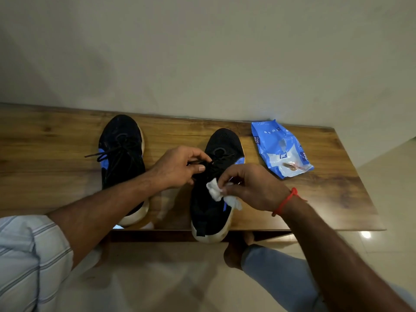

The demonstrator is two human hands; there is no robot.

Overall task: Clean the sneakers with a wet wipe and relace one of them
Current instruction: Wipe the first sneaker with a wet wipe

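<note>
Two black sneakers with white soles and blue accents stand on a wooden table [56, 140], toes toward the wall. The left sneaker [121, 143] is laced, with a loose lace end trailing to the left. Over the right sneaker [222, 143], whose heel juts past the table's front edge, both hands work. My left hand [177, 167] pinches a black lace [198, 162] above the tongue. My right hand [252, 188] holds a crumpled white wet wipe [217, 191] against the shoe's upper and also pinches near the laces.
A blue pack of wet wipes [281, 149] lies at the table's right end. The table backs onto a plain wall. Below the front edge are a tiled floor and my knee in blue trousers [270, 262]. A red thread circles my right wrist.
</note>
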